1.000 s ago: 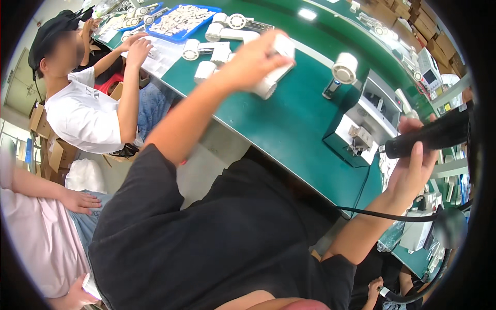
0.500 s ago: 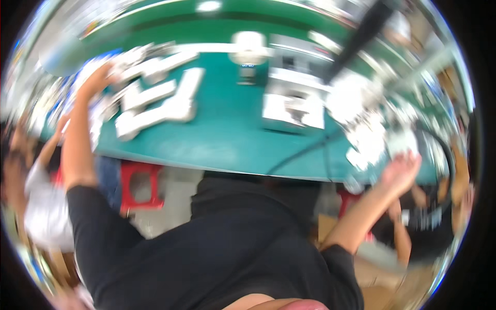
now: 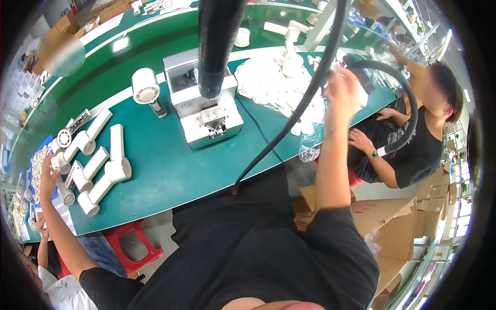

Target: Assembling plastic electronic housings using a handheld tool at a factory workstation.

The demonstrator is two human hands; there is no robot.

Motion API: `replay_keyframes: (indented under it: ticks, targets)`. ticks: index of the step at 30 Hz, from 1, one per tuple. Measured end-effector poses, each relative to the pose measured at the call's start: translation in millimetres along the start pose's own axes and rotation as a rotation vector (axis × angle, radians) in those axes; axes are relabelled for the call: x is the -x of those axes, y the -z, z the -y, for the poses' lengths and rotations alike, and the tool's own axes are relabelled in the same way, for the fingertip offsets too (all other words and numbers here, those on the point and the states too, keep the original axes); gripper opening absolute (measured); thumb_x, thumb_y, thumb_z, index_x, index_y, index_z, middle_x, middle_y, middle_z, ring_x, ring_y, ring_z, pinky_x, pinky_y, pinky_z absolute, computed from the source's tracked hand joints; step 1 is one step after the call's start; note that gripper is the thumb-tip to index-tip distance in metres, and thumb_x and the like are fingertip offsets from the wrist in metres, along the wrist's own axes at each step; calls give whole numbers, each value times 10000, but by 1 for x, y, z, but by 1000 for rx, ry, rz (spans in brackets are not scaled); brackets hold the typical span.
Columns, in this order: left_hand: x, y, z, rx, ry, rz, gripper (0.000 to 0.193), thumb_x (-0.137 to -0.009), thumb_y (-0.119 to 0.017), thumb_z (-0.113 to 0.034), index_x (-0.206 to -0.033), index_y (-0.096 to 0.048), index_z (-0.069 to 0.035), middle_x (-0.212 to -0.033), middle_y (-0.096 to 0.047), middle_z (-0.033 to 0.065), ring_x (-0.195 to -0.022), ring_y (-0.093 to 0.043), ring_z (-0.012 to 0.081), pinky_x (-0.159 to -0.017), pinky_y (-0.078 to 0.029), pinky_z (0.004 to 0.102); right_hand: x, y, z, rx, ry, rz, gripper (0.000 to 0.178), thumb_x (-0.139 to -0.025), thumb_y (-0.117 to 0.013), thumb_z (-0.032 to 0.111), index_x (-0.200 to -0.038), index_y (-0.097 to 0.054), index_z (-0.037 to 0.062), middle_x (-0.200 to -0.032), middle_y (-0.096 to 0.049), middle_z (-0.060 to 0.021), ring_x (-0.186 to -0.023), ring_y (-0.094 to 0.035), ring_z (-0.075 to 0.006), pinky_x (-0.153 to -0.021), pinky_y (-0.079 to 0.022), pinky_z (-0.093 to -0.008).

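Now the left hand (image 3: 47, 178) is reaching, fingers open, toward white tubes (image 3: 98, 170) at the frame's left on the green surface (image 3: 170, 170), while the right hand (image 3: 341, 90), upper right, is touching white parts (image 3: 274, 82); its grip is unclear

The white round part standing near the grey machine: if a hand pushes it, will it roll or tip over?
The white round part stands on edge on a narrow base on the green table, so a push would probably tip it. Its round rim suggests it may then roll. It looks like hollow plastic, so likely light.
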State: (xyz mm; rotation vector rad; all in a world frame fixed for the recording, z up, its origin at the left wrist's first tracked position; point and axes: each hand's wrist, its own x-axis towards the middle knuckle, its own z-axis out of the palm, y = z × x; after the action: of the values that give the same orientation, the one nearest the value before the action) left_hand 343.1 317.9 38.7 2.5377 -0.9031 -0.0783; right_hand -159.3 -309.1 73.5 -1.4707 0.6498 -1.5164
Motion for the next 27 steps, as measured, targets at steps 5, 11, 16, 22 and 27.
replay_keyframes:
  ticks: [5,11,16,22,27]
  targets:
    - [-6,-12,-21,229,36,-36,522,-795,-548,-63,-1300,-420,-44,-1311,-440,102,-1217,-393,211,-1023,-274,318,-84,-118,-64,374,48,518,288,-790,-584,175,-1057,-599,68,-784,-636,-89,-703,-611,-194,-632,-477,-300]
    - [25,-35,-21,114,78,-352,599,-779,-628,-78,-1322,-380,-23,-1357,-388,132,-1269,-350,244,-1057,-255,374,-122,-221,-160,861,176,757,560,-732,-614,254,-1249,-472,89,-1244,-449,-256,-1077,-516,-407,-923,-435,-420]
    - [7,-34,-77,199,17,-745,406,-860,-553,-77,-1245,-446,-7,-1254,-467,129,-1187,-428,222,-1002,-325,349,-133,-224,-226,1048,52,792,635,-761,-628,305,-1326,-383,152,-1256,-456,-218,-1119,-511,-374,-946,-425,-437]
    - [52,-90,-272,595,-234,-788,137,-893,-473,-41,-993,-553,10,-904,-584,109,-805,-544,156,-753,-451,287,-102,-195,-109,801,164,651,506,-687,-701,247,-1165,-565,149,-1053,-557,-209,-976,-571,-361,-828,-475,-423]
    - [77,-220,-380,1227,-324,-395,191,-849,-497,7,-1039,-505,-12,-862,-574,127,-747,-562,203,-659,-489,326,-99,-76,-46,443,43,564,528,-663,-739,304,-1104,-607,46,-834,-640,-125,-761,-608,-189,-702,-471,-295]
